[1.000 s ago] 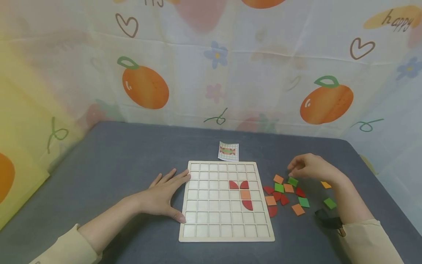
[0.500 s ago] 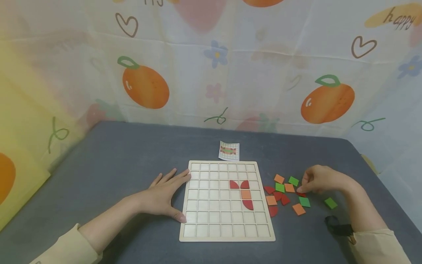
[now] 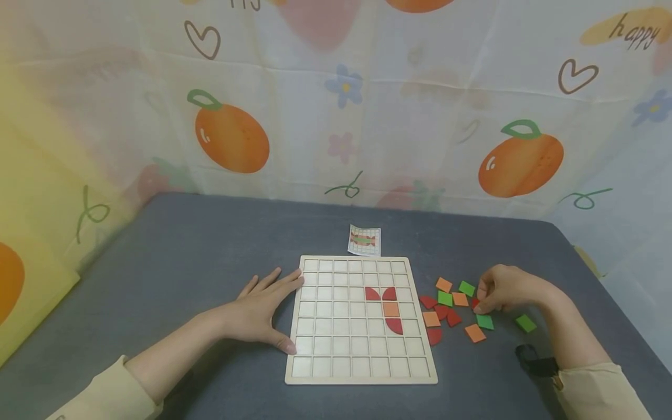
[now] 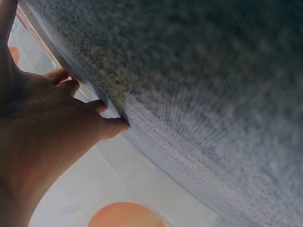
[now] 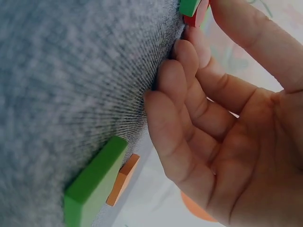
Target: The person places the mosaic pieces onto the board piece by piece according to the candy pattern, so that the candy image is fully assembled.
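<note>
A pale gridded board (image 3: 339,370) lies on the dark table. Set in its cells are red quarter-circle pieces (image 3: 395,326) and one orange square (image 3: 391,310). My left hand (image 3: 259,318) rests with spread fingers along the board's left edge; in the left wrist view its fingertips (image 4: 116,125) touch the table. Right of the board, my right hand (image 3: 506,289) pinches a red piece (image 5: 191,20) between thumb and index finger, low over the table. That red piece (image 3: 475,303) is partly covered by the fingertips in the head view. A green square (image 3: 484,321) lies just beside them.
Loose orange (image 3: 475,333), green (image 3: 444,298) and red pieces (image 3: 434,336) lie scattered right of the board. A green square (image 3: 525,323) lies near the right wrist. A small printed pattern card (image 3: 364,240) sits behind the board. A printed curtain (image 3: 409,116) hangs at the back.
My right hand has moved right and toward me, from beside a green square to the red piece, and its fingers have closed on that piece. The left hand and board have stayed still.
</note>
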The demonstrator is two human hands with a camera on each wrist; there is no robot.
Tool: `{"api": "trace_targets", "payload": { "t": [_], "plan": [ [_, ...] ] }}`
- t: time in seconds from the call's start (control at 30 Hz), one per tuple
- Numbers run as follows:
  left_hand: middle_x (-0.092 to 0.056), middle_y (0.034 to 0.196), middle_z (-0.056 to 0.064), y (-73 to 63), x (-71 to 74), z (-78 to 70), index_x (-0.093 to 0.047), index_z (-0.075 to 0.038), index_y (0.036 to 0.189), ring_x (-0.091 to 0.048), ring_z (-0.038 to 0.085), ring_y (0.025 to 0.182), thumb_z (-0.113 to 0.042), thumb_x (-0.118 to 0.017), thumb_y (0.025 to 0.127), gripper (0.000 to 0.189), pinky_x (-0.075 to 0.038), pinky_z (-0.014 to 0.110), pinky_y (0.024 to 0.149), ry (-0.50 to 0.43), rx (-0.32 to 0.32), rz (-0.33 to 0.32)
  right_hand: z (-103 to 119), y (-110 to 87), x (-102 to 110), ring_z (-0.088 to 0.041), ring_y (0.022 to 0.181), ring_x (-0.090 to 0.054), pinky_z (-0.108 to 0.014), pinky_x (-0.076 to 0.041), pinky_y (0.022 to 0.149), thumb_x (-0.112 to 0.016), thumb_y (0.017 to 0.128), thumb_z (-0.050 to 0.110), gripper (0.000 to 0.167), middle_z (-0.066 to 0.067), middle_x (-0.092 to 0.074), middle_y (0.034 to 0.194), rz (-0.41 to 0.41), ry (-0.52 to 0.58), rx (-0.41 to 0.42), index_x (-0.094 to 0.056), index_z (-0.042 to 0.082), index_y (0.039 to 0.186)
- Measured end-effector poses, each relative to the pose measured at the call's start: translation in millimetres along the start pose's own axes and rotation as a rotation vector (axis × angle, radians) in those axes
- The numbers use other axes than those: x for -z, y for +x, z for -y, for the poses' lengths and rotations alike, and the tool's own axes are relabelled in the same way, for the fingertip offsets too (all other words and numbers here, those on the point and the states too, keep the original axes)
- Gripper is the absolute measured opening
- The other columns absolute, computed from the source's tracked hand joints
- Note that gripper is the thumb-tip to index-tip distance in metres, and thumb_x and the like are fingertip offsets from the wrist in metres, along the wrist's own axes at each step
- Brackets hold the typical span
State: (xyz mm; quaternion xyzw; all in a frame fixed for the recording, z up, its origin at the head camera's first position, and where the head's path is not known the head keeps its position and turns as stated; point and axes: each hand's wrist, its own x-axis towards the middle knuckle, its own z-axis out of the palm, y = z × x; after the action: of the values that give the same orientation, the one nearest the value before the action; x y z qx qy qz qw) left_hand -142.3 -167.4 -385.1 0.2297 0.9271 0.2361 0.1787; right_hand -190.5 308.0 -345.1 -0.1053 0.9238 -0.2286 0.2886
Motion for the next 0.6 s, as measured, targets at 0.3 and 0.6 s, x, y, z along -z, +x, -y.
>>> {"api": "trace_targets", "payload": {
  "t": [0.3,0.6],
  "plan": [
    [-0.012,0.169,-0.002,0.2,-0.5,0.9,-0.023,-0.018,0.158,-0.001,0.039,0.156,-0.063,-0.084,0.062,0.122,0.002,0.072,0.117,0.002,0.003,0.000,-5.5,3.8,0.6,-0.010,0.054,-0.041,-0.027,-0.040,0.052,-0.078,0.080,0.016,0.023,0.003,-0.051,0.064,0.002,0.043,0.047,-0.058,0.005,0.081],
    [-0.012,0.169,-0.002,0.5,-1.2,1.7,-0.023,-0.018,0.158,-0.002,0.039,0.156,-0.064,-0.084,0.062,0.122,0.002,0.071,0.117,0.004,-0.001,-0.004,-8.5,3.5,4.6,-0.008,0.056,-0.044,-0.027,-0.041,0.053,-0.075,0.084,0.018,0.023,0.001,-0.053,0.067,0.022,0.053,0.133,-0.057,0.003,0.083]
  ]
}}
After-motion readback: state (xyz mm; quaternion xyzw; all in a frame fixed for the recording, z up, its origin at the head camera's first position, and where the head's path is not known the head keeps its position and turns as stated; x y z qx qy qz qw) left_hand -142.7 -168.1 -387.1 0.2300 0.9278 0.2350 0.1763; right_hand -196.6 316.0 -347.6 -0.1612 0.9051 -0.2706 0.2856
